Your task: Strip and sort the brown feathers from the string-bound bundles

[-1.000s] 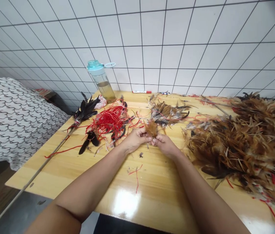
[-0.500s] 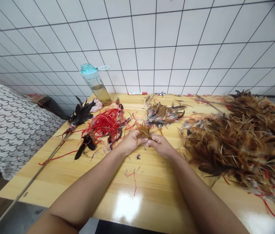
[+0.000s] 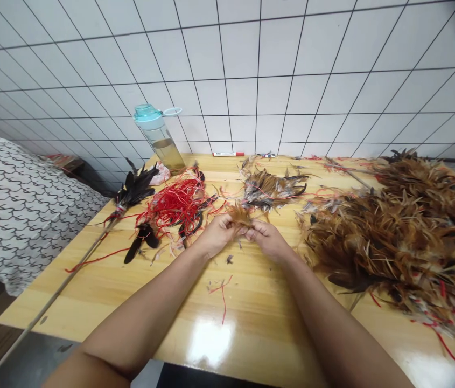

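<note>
Left hand [image 3: 218, 233] and right hand [image 3: 265, 237] meet mid-table, fingertips pinched narrow on one brown feather tuft [image 3: 240, 213]; it sits just on the near side of the small feather heap [image 3: 274, 186]; a loosened pinch could let the tuft fan apart, I'd say, and the red string [image 3: 176, 198], tangled to the left, could snag a sleeveless forearm or catch loose plumes; now the count: two hands, one tuft, one small heap, one big feather pile [image 3: 392, 231] right, one string tangle, one bottle [image 3: 167, 153] far left, one red marker [image 3: 228, 154] far; single feathers, too many to count!
</note>
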